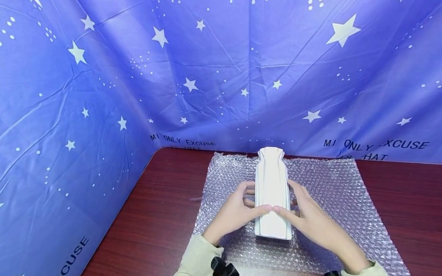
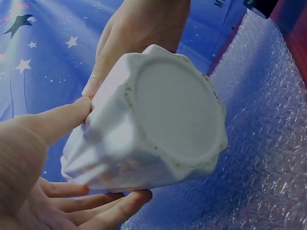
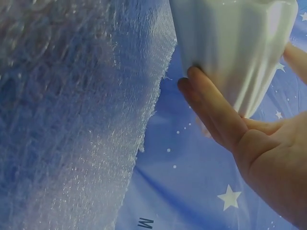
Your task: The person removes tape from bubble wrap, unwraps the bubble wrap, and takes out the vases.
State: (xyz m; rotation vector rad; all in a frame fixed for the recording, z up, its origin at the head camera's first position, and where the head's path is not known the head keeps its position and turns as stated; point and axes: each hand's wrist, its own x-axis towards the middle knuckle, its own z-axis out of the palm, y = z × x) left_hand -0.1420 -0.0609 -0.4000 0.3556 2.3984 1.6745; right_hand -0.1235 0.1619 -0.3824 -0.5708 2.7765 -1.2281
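A white fluted vase (image 1: 271, 191) is held between both hands above the bubble wrap (image 1: 331, 195), its narrow neck pointing away and its flat base (image 2: 177, 112) facing the left wrist camera. The left hand (image 1: 235, 210) grips its left side, thumb on top and fingers round the side and underneath. From the right, the right hand (image 1: 314, 219) holds it likewise; the two thumb tips nearly meet on the vase. In the right wrist view, fingers of the right hand (image 3: 259, 143) lie against the fluted wall of the vase (image 3: 230, 52).
The bubble wrap lies flat on a dark red wooden table (image 1: 156, 210), reaching its back edge. A blue cloth with white stars (image 1: 210, 70) hangs behind and at the left. Black straps with small devices (image 1: 225, 271) sit at the sleeve cuffs.
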